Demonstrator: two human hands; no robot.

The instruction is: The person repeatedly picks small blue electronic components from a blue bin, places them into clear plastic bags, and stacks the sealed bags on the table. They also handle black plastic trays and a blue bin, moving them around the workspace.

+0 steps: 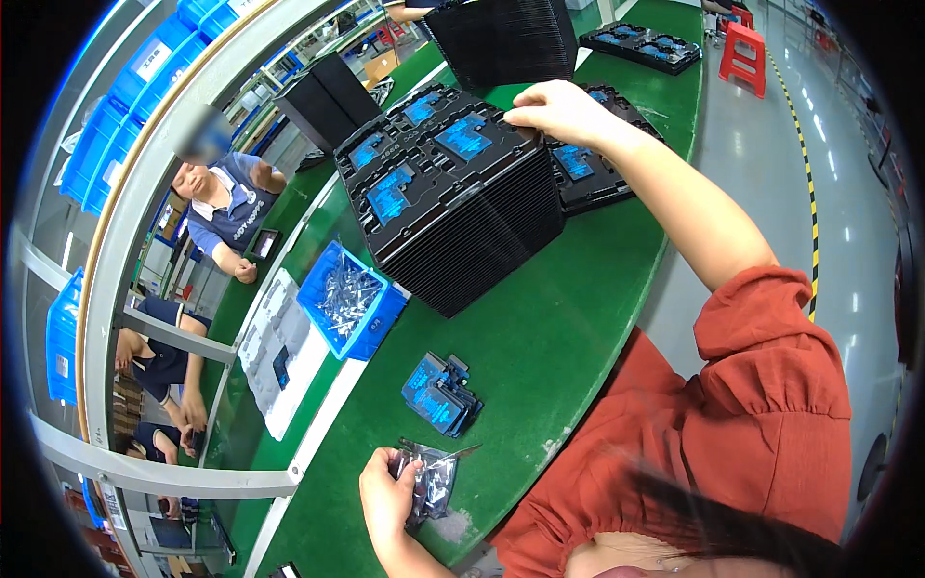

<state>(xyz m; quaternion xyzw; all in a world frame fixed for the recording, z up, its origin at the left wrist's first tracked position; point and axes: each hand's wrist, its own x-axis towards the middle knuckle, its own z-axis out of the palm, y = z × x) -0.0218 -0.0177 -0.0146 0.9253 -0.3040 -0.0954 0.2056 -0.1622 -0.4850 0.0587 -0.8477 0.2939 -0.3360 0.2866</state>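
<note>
My left hand (387, 493) is closed on a small shiny, see-through silvery bag (436, 480) low over the green table. Just beyond it lies a small pile of flat black parts with blue faces (439, 393). My right hand (567, 114) reaches far out, fingers pressed together at the near right corner of the top black tray (438, 204) on a tall stack. Its fingertips are partly hidden. Blue-faced parts (463, 138) sit in the tray's compartments.
A blue bin (383, 317) of silvery pieces stands left of the stack. Another black tray (599, 196) with blue-faced parts lies to its right; taller black stacks (501, 43) rise behind. Co-workers (231, 207) sit across the frame. A red stool (743, 60) stands on the floor.
</note>
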